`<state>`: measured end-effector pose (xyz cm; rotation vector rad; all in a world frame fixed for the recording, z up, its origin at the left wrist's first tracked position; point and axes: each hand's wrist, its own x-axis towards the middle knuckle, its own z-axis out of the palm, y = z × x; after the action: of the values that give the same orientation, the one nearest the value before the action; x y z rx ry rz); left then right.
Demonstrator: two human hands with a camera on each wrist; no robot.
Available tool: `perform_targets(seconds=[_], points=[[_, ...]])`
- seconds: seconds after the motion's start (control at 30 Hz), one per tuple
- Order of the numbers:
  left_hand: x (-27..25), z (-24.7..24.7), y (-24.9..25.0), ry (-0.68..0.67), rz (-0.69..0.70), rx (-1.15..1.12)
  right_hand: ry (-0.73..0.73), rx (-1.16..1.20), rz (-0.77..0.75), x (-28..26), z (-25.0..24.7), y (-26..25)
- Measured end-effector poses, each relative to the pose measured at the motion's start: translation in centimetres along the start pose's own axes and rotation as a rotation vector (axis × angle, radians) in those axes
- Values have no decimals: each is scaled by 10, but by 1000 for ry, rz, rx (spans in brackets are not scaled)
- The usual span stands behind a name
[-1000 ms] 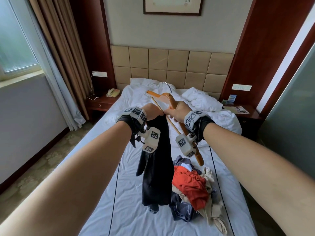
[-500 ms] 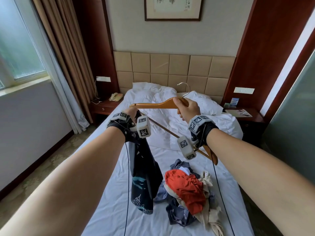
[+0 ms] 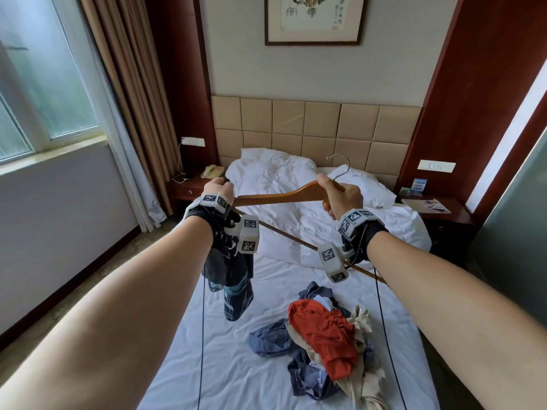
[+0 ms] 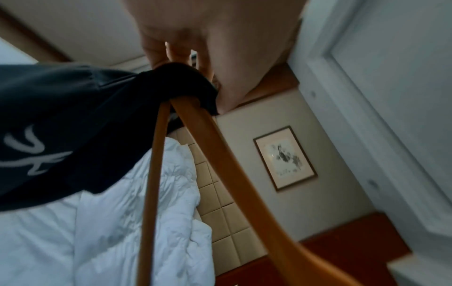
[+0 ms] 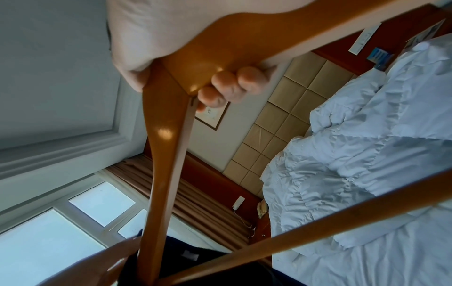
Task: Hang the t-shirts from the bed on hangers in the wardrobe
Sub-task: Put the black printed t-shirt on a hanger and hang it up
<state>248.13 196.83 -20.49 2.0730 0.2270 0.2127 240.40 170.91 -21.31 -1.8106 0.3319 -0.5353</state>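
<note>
White-sheeted bed (image 3: 236, 365) fills the lower part of the head view, two thin black cables running along it. Nearest item: heap of t-shirts (image 3: 322, 344) on the sheet, right of centre — orange one on top, blue and cream ones beneath and around it. Above the sheet, held in the air: dark t-shirt (image 3: 231, 273), navy-black with pale printed lettering, hanging down from the left hand (image 3: 217, 192). Left hand: fingers curled, gripping the shirt's fabric bunched over one tip of the wooden hanger (image 3: 284, 196); the left wrist view shows the cloth wrapped over that tip right at the fingertips (image 4: 156, 56). Right hand (image 3: 340, 196): closed round the hanger's middle at the base of its metal hook, fingers (image 5: 229, 85) curled under the wood, thumb on top. Hanger: roughly level between the two hands, its lower bar slanting down towards the right wrist. Both wrists carry black straps with marker-printed blocks. Beyond: rumpled white duvet (image 3: 296, 226) and pillows, then a tan padded headboard (image 3: 310, 125). Left bedside table bears a telephone (image 3: 212, 171); right one holds leaflets. Farthest — a framed ink painting (image 3: 313, 16) on the wall, brown curtains (image 3: 124, 84) and a window (image 3: 44, 69) at left.
</note>
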Motion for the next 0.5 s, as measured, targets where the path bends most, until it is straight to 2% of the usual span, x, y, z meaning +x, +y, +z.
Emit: perform_targets(seconds=[0.13, 0.27, 0.4, 0.5], points=[[-22, -2, 14, -71, 121, 246, -27, 8, -43, 0, 6, -6], [-35, 3, 26, -198, 275, 355, -85, -40, -113, -2, 15, -10], [-47, 15, 39, -261, 373, 219, -154, -128, -165, -7, 22, -18], [-58, 21, 53, -294, 392, -38, -196, -154, -208, -9, 29, -23]])
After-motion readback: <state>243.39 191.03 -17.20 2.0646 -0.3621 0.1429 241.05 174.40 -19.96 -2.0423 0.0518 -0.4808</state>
